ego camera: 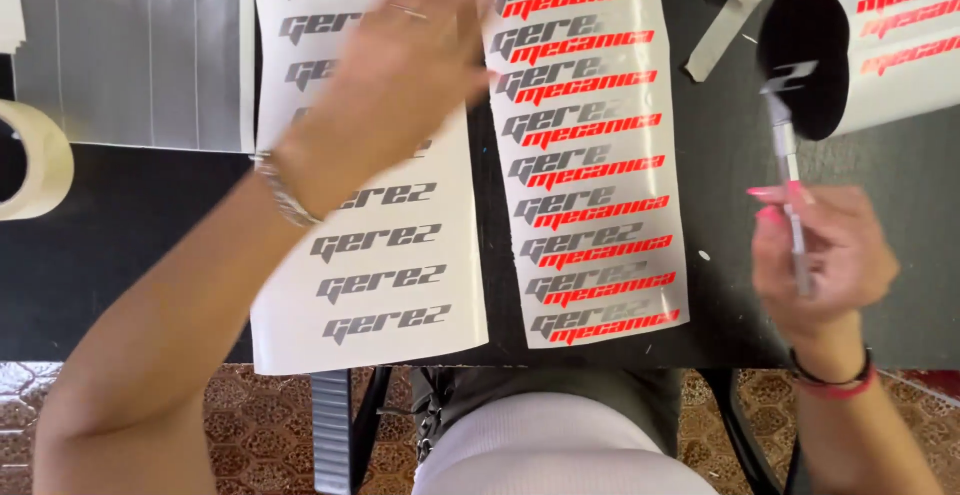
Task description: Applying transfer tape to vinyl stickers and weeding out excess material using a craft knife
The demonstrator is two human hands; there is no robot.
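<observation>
Head view: right hand [820,265] pinches upright tool [790,185], tip pointing away; left hand [405,65] spread flat.

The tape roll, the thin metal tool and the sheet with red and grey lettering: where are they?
tape roll [45,160]: head view, right side of its ring.
thin metal tool [787,160]: head view, shaft above the right hand.
sheet with red and grey lettering [585,155]: head view, its middle.
</observation>
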